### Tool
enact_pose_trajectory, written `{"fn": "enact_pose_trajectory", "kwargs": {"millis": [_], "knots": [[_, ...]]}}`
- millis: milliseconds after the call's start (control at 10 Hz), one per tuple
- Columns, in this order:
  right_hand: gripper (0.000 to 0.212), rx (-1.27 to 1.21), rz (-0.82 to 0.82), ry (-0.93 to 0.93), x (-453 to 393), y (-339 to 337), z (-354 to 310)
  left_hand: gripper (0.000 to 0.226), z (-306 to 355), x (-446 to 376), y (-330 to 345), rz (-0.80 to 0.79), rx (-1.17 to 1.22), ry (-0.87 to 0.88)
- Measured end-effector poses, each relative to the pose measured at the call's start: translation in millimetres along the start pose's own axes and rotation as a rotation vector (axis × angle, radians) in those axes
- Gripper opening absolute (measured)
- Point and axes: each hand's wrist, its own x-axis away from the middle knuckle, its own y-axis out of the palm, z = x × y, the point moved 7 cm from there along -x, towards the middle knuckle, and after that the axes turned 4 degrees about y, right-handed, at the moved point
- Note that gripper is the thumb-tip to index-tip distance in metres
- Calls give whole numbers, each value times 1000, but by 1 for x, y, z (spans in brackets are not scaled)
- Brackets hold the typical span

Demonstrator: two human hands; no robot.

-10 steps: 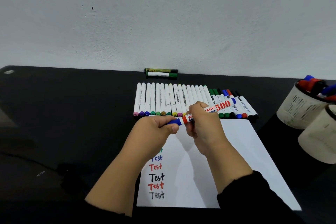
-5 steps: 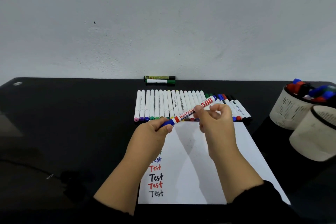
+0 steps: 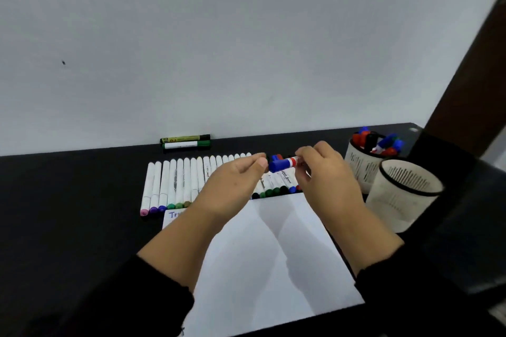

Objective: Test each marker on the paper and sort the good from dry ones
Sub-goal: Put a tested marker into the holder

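My right hand point(image 3: 327, 176) pinches a white whiteboard marker with a blue cap point(image 3: 282, 164), holding it level above the row of markers point(image 3: 178, 182), cap pointing left. My left hand point(image 3: 235, 185) hovers just left of the cap with loosely curled fingers and holds nothing. Whether its fingertips touch the cap is unclear. The white paper point(image 3: 273, 254) lies under both forearms, with a blue written word partly showing at its top left corner. The row of capped white markers lies side by side behind the paper, its middle hidden by my hands.
Two green markers point(image 3: 186, 141) lie against the wall at the back. At the right, a paper cup point(image 3: 361, 169) holds several red and blue markers; a second cup point(image 3: 402, 197) stands nearer. A dark post point(image 3: 465, 63) rises at the right edge.
My left hand has let go of the marker's blue cap end. My right hand has carried the marker to the right and turned it nearly level. The view has swung left.
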Motion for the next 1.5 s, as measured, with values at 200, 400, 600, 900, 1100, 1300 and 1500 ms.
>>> {"fn": "enact_pose_trajectory", "kwargs": {"millis": [200, 400, 600, 900, 1100, 1300, 1500], "knots": [[19, -22, 133, 169, -13, -30, 68, 45, -5, -57, 68, -133, -229, 60], [17, -131, 127, 384, -21, -47, 126, 56, -37, -97, 124, -178, -649, 149], [14, -94, -2, 455, -30, -39, 158, 65, -69, -107, 146, -236, -1019, 131], [19, -8, -146, 499, -50, -27, 169, 62, -70, -105, 147, -189, -1042, 133], [38, -67, -197, 565, -55, -25, 162, 61, -71, -104, 146, -168, -1028, 151], [26, -89, -183, 579, -59, -24, 160, 61, -70, -104, 146, -160, -1021, 172], [42, -47, -148, 527, -56, -25, 156, 61, -69, -103, 146, -166, -1022, 177]]}}
